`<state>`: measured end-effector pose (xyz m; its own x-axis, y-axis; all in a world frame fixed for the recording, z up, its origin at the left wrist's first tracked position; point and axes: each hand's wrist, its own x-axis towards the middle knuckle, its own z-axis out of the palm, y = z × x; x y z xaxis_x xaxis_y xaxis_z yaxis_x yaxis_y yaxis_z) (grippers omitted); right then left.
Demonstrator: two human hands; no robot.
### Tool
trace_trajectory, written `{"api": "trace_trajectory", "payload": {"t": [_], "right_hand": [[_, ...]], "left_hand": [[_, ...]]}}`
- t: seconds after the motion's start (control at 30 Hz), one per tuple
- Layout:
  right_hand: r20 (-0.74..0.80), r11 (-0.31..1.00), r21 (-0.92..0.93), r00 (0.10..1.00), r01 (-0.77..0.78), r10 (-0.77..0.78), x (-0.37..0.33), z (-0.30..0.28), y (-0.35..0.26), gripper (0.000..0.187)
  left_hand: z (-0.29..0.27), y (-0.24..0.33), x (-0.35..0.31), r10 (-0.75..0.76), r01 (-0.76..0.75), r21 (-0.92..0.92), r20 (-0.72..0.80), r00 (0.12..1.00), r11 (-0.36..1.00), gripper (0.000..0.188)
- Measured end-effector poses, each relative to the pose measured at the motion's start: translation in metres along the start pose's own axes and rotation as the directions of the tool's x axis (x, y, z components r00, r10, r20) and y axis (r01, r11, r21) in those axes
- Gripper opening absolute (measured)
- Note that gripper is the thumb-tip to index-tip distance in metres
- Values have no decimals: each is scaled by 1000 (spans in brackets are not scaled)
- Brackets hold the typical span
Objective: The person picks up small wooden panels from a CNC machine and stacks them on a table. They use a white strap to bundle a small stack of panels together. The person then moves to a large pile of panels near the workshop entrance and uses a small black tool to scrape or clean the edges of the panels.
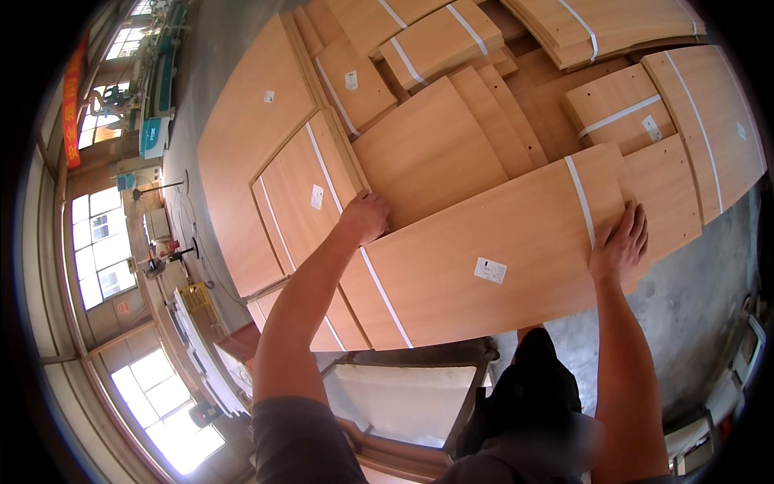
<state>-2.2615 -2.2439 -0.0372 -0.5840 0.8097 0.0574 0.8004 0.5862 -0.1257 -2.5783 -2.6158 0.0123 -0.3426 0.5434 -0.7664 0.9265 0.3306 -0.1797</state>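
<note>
A long stack of light brown wood panels [435, 266], bound by white straps and bearing a white label [490, 270], lies across the near side of the pile. My left hand [367, 216] is closed on its far edge, close to the left strap [383, 290]; the fingertips are hidden behind the edge. At the stack's right end, my right hand [621, 244] grips beside the other strap [580, 189], with its fingers bent over the end. Just beyond the left hand lies a loose, unstrapped panel [427, 149].
More strapped panel stacks [564, 28] cover the far side, and a tall one [709, 121] stands at the right. A large board [250, 121] carries panels at the left. Below me is a dark-framed glass-like surface [403, 395]. Green machines [153, 129] line the left wall.
</note>
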Motion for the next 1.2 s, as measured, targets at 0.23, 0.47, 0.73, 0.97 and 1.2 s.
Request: {"api": "trace_trajectory", "payload": {"t": [0.23,0.47,0.73,0.97,1.2], "right_hand": [[27,1000,5,999,-22,22,-1,1,0,58],[-13,1000,-11,1000,4,-4,0,0,0,59],[24,1000,-18,1000,-18,18,1,-2,-2,60],[24,1000,-12,1000,-10,11,0,-2,-1,60],[11,1000,-5,1000,0,0,1,-3,-1,61]], "left_hand": [[-2,-2,-5,4,-4,-10,-36,999,1000,27],[-13,-5,-27,-45,50,26,-180,983,998,28],[-27,1,-19,-140,136,-84,-52,989,987,24],[5,-11,-19,-121,92,-133,-228,966,987,34],[16,3,-12,-530,465,-286,-218,820,838,77]]}}
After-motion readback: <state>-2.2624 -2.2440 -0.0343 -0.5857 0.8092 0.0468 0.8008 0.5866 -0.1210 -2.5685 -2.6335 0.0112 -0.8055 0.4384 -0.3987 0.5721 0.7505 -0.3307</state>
